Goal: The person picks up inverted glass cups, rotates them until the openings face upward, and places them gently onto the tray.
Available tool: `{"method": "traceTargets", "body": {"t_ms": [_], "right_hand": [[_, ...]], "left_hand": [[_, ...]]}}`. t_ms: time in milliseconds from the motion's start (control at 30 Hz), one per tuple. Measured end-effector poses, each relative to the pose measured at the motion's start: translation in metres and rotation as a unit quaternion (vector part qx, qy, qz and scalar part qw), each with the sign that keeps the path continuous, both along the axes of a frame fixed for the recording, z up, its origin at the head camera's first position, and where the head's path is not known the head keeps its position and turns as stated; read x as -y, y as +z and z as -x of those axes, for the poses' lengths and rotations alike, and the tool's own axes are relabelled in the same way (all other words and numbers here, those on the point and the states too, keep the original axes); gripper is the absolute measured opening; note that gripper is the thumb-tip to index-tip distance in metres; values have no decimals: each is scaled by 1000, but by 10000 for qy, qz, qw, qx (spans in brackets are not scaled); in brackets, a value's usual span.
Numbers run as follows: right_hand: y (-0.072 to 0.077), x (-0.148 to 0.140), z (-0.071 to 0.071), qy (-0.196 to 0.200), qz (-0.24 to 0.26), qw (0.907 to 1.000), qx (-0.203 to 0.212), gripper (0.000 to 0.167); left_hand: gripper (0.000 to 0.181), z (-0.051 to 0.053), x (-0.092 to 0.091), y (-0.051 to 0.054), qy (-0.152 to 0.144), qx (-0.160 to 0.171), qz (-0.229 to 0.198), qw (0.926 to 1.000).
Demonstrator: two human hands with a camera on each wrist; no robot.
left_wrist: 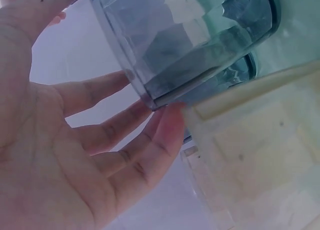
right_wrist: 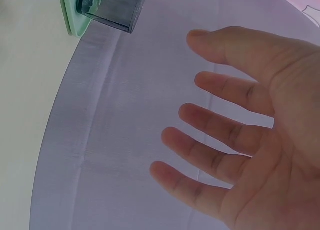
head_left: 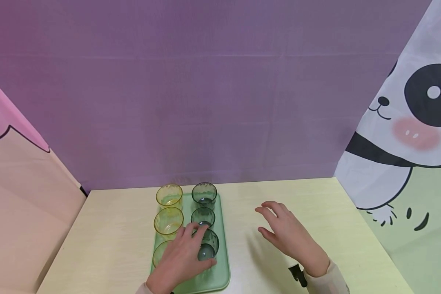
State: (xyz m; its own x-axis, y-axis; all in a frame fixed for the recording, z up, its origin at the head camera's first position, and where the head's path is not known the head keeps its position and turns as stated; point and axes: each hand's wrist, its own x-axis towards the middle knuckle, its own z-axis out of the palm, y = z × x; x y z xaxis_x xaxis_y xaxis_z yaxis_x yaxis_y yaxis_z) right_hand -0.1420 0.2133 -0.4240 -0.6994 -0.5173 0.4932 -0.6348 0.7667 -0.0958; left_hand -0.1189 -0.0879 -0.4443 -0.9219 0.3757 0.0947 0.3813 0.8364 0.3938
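Observation:
My left hand (head_left: 183,255) reaches over the near end of a light green tray (head_left: 224,273). Its relaxed fingers and thumb spread about the rim of the nearest dark grey glass (head_left: 208,247). In the left wrist view, fingertips lie at the rim of this ribbed dark glass (left_wrist: 175,45), close beside a yellowish glass (left_wrist: 260,145); whether they press on it is unclear. The near yellow glass (head_left: 161,251) is partly hidden by the left hand. Right of the tray, my right hand (head_left: 288,232) hovers above the table with fingers apart, holding nothing.
Behind the near pair stand two more yellow glasses (head_left: 169,220) in a column and two more dark glasses (head_left: 203,216) beside them. The pale wooden table (head_left: 106,237) meets a purple backdrop (head_left: 220,102). Printed cloth panels (head_left: 415,134) flank both sides.

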Motion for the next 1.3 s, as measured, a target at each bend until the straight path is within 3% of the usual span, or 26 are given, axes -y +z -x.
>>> {"method": "traceTargets", "body": {"t_ms": [100, 500, 767, 967, 1100, 1300], "right_hand": [[0, 0, 0, -18, -31, 10000, -2, 49], [0, 1, -3, 17, -70, 9999, -143, 50], [4, 8, -16, 37, -69, 9997, -220, 52], [5, 13, -31, 17, -72, 10000, -16, 53], [7, 16, -34, 68, -93, 9999, 28, 53], [7, 19, -35, 149, 39, 9996, -252, 49]], "left_hand": [[82, -1, 0, 1, 61, -60, -48, 10000], [67, -7, 0, 7, 272, -903, -171, 9954], [68, -22, 2, 12, 285, -1608, 23, 9866], [66, -30, 4, 12, 236, -2100, 14, 9774], [65, -32, 4, 11, 250, -2262, 18, 9738], [67, -31, 5, 10, 224, -2430, 5, 9698]]}}
